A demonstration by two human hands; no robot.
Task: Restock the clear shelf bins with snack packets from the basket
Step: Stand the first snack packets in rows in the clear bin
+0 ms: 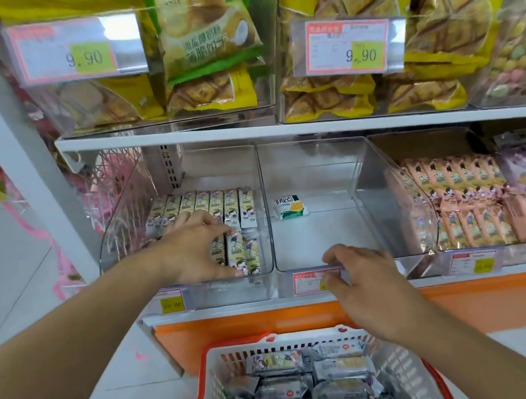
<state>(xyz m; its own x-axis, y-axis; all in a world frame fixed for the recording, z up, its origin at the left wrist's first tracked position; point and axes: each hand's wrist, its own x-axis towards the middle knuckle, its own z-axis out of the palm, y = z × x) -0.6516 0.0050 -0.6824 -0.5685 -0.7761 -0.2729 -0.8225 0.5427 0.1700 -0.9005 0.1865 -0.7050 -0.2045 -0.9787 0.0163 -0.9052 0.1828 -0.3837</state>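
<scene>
On the lower shelf [299, 300], the left clear bin [121, 235] holds rows of yellow snack packets [233, 209]; the left hand [195, 249] curls over them. Below, the basket [207, 386] holds more. The right hand [362, 279] pinches the middle bin's front lip [309, 271].

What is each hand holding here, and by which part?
Left hand holds upright snack packets by their sides, in the left bin. Right hand grips the middle bin's front rim.
</scene>
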